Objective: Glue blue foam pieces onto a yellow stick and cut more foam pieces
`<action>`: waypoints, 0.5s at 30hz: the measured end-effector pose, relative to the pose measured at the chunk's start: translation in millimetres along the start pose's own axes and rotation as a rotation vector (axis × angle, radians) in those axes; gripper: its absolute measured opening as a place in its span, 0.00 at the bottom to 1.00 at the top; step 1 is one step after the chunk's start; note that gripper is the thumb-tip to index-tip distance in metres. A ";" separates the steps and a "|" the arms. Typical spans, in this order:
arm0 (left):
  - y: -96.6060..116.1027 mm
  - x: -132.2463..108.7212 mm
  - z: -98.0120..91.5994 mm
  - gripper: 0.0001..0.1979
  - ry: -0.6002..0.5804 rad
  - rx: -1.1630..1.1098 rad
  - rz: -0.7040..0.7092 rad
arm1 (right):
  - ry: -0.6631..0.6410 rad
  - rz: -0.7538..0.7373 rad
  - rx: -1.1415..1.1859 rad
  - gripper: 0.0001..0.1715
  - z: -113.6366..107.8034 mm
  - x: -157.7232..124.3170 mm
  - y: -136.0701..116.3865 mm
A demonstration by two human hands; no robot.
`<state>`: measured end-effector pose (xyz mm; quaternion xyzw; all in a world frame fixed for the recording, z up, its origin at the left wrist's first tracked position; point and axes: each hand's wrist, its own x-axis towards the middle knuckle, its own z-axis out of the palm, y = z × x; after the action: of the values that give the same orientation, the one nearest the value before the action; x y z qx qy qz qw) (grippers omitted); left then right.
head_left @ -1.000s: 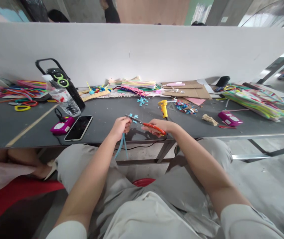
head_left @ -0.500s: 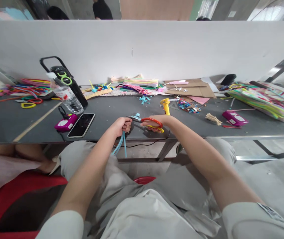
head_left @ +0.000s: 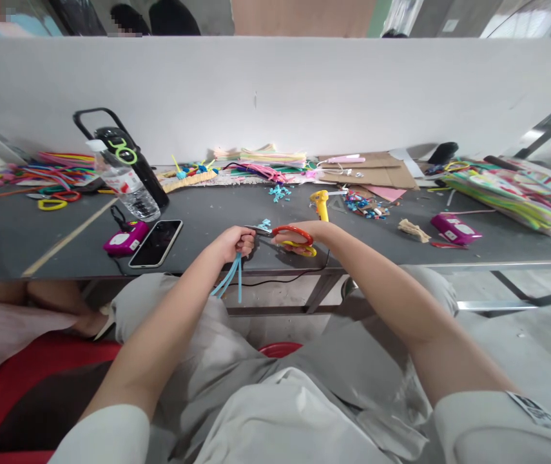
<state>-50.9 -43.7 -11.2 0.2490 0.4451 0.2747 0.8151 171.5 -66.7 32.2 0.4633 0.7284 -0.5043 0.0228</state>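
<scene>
My left hand (head_left: 240,243) is closed around several light blue pipe cleaners (head_left: 229,277), whose long ends hang below the fist past the table edge. My right hand (head_left: 299,236) grips scissors (head_left: 293,230) with red and yellow handles. Their blades point left and reach the top of my left fist; whether they touch the strips I cannot make out. Just behind the blades lie small light blue cut pieces (head_left: 266,224), and another little pile of blue pieces (head_left: 280,193) is farther back on the table.
A yellow glue gun (head_left: 320,205) stands behind my right hand. To the left are a phone (head_left: 156,243), a purple box (head_left: 126,238), a water bottle (head_left: 133,193) and a black flask (head_left: 147,171). Colourful pipe cleaners (head_left: 502,200) lie at right. Another person's legs (head_left: 38,299) are at far left.
Both hands and the scissors stay nearly in place, with the view shifting slightly. The hanging blue strips have swung a little to the left. Beyond the partition, a dark figure has moved left.
</scene>
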 end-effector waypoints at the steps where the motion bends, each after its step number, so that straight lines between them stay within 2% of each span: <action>1: 0.3 -0.2 -0.1 0.11 -0.004 -0.007 -0.007 | -0.001 0.021 -0.004 0.31 0.1 0.2 0.0; 5: 2.3 -0.7 0.0 0.11 -0.019 -0.027 -0.037 | -0.026 0.097 -0.032 0.32 0.1 1.2 0.2; 15: 6.3 0.3 -4.1 0.11 -0.049 -0.075 -0.075 | 0.004 0.083 -0.089 0.32 2.2 -1.8 -1.9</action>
<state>-55.7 -38.3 -9.2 0.2080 0.4235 0.2541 0.8443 170.2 -69.6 33.4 0.4928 0.7302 -0.4691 0.0626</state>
